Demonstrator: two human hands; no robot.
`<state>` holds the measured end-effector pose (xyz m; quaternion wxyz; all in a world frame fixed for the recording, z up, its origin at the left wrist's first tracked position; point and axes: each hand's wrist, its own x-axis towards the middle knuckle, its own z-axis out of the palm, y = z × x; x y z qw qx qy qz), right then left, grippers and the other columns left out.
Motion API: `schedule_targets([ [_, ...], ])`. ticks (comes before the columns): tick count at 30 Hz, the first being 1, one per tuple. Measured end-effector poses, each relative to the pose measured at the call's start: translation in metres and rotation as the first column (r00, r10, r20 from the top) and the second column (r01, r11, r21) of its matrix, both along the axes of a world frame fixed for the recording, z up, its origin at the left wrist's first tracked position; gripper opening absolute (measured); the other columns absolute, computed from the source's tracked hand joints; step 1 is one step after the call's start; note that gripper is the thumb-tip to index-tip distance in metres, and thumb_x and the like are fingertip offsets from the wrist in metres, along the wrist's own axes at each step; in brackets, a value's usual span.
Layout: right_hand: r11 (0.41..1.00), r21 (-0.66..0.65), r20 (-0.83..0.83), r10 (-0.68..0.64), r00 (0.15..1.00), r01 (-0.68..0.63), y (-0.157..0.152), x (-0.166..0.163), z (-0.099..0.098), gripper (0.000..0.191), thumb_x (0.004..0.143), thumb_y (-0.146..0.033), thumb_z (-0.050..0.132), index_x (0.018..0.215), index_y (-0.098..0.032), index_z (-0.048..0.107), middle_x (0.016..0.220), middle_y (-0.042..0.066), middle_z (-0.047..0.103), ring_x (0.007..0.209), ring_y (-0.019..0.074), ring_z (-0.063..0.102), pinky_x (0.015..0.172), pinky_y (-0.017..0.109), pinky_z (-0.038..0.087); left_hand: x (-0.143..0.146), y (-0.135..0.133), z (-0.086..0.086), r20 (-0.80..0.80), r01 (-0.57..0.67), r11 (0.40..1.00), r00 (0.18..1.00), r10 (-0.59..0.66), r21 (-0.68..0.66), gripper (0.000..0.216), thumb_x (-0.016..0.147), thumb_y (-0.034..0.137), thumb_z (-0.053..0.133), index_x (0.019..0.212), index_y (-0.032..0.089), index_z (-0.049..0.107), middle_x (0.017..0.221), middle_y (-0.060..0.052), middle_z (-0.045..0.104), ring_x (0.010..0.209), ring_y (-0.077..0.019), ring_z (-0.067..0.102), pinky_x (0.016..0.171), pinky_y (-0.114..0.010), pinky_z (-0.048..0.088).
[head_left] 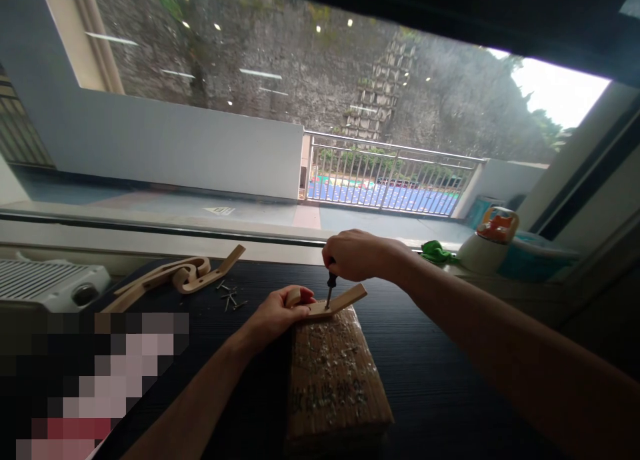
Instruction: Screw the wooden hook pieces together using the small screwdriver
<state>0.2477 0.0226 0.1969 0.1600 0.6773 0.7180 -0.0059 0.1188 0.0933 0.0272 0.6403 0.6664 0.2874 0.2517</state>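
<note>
My right hand (354, 255) is closed round the dark handle of a screwdriver (331, 288), which points down at a bent wooden piece (345, 301). The tip meets the wood near its bend, where a screw may sit, too small to make out. With fingers and thumb, my left hand (283, 311) grips the curled left end of that piece. It rests on the far end of a wooden block (333, 373) with a scuffed top and dark written characters. Several loose screws (231, 296) lie on the dark table to the left.
More bent wooden pieces (193, 277) lie at the back left of the black table (440, 373). A white slatted appliance (55, 283) stands at far left. On the right sill are a green cloth (436, 252) and a white-and-orange container (485, 243). A window runs behind.
</note>
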Motion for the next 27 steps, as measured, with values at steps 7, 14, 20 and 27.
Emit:
schedule_targets([
  [7, 0.998, 0.055, 0.002, -0.023, 1.000, 0.023, -0.001, 0.004, -0.009, 0.026, 0.081, -0.021, 0.047, 0.096, -0.015, 0.068, 0.092, 0.010, 0.068, 0.076, 0.0183, 0.057, 0.060, 0.030, 0.037, -0.005, -0.009, 0.019, -0.032, -0.186, 0.812, 0.969, 0.243, 0.553, 0.041, 0.071, 0.027, 0.061, 0.111, 0.016, 0.056, 0.117, -0.011, 0.057, 0.109, -0.0253, 0.053, 0.092, -0.042, 0.044],
  [14, 1.000, -0.004, -0.014, 0.020, 1.000, -0.020, -0.002, 0.011, 0.002, 0.030, 0.075, -0.022, 0.055, 0.103, -0.023, 0.067, 0.092, 0.005, 0.068, 0.078, 0.0179, 0.057, 0.059, 0.028, 0.038, -0.011, -0.039, 0.036, -0.226, 0.155, 0.279, 0.944, 0.242, 0.948, 0.020, 0.078, 0.015, 0.054, 0.092, 0.022, 0.065, 0.102, -0.003, 0.065, 0.114, -0.0255, 0.047, 0.108, -0.057, 0.009],
  [20, 0.999, -0.023, 0.032, 0.041, 0.999, -0.040, 0.001, 0.002, -0.004, 0.028, 0.077, -0.013, 0.052, 0.099, -0.016, 0.069, 0.092, 0.009, 0.068, 0.081, 0.0178, 0.057, 0.064, 0.028, 0.039, -0.005, -0.046, 0.023, -0.362, 0.283, 0.315, 0.902, 0.233, 0.906, 0.031, 0.082, 0.013, 0.047, 0.109, 0.020, 0.060, 0.103, -0.005, 0.066, 0.116, -0.0269, 0.045, 0.109, -0.058, 0.008],
  [27, 1.000, -0.014, 0.052, 0.001, 0.999, 0.000, 0.000, 0.000, -0.011, 0.026, 0.081, -0.019, 0.049, 0.097, -0.014, 0.068, 0.092, 0.010, 0.068, 0.081, 0.0197, 0.058, 0.062, 0.030, 0.039, -0.005, -0.049, 0.025, -0.370, 0.285, 0.328, 0.898, 0.237, 0.901, 0.030, 0.081, 0.014, 0.047, 0.107, 0.019, 0.061, 0.101, -0.006, 0.066, 0.116, -0.0272, 0.045, 0.109, -0.058, 0.009],
])
